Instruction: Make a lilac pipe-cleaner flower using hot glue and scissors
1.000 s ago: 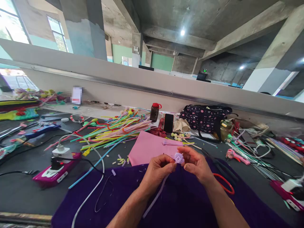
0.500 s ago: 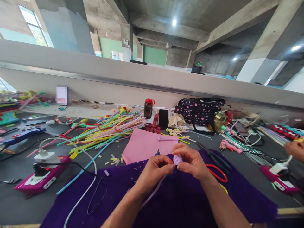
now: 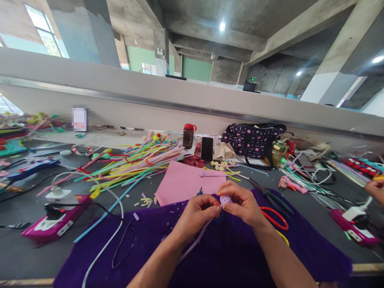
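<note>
Both hands meet over a dark purple cloth (image 3: 228,248) at the table's near edge. My left hand (image 3: 196,214) pinches the lilac pipe cleaner (image 3: 196,240), whose loose tail runs down to the lower left. My right hand (image 3: 241,204) is closed round the coiled lilac rosette (image 3: 225,199) at the top of that pipe cleaner; most of the coil is hidden by my fingers. A pink felt sheet (image 3: 186,182) lies just beyond the hands.
A heap of coloured pipe cleaners (image 3: 135,162) lies at centre left. Red-handled scissors (image 3: 274,214) rest right of my hands. Magenta glue guns (image 3: 54,222) (image 3: 354,230) with cables sit at both sides. A bottle (image 3: 188,136), phone (image 3: 207,149) and dotted bag (image 3: 255,142) stand behind. Another person's hand (image 3: 376,188) shows at far right.
The view has swung a little to the right, bringing another person's hand into sight. My fingers have closed further over the lilac coil, which shows less than before.
</note>
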Motion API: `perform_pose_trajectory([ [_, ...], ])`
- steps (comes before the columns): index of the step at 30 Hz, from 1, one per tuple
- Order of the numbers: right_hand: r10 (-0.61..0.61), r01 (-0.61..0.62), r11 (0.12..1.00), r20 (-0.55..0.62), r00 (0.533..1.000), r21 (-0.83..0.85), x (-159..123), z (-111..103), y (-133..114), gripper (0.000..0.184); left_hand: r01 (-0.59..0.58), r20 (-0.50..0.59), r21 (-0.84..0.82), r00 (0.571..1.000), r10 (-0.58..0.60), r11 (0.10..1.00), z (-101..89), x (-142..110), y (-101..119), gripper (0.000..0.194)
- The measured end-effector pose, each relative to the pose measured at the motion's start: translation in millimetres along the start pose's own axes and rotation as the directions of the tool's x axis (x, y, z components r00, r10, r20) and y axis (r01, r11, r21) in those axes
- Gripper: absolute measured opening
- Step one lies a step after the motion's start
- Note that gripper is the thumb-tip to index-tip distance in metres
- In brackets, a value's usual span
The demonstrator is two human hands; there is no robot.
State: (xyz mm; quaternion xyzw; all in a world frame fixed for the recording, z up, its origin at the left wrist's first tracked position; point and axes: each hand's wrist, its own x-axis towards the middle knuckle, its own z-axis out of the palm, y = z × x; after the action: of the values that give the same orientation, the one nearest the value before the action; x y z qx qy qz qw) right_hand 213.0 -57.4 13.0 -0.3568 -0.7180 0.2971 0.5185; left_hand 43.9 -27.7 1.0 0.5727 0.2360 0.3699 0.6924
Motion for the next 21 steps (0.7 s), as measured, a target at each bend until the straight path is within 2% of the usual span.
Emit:
perform_pose_trajectory([
  [5,0.060,-0.060,0.994,-0.002,0.998,0.090,-0.3,-1.5,2.6,0.042,-0.010,-0.016,0.032,1.000,0.010,0.999,-0.2,1.5,-3.7,0.010],
  [12,0.046,-0.044,0.998,-0.045,0.998,0.054,1.2,0.6,4.3,0.020,-0.008,-0.047,0.114,0.999,0.014,0.993,0.5,2.8,-5.7,0.009],
  [21,0.061,-0.059,0.996,-0.039,0.997,0.059,0.5,3.4,6.7,0.017,0.003,-0.059,0.136,0.998,0.005,0.991,1.8,2.5,-5.4,0.010],
])
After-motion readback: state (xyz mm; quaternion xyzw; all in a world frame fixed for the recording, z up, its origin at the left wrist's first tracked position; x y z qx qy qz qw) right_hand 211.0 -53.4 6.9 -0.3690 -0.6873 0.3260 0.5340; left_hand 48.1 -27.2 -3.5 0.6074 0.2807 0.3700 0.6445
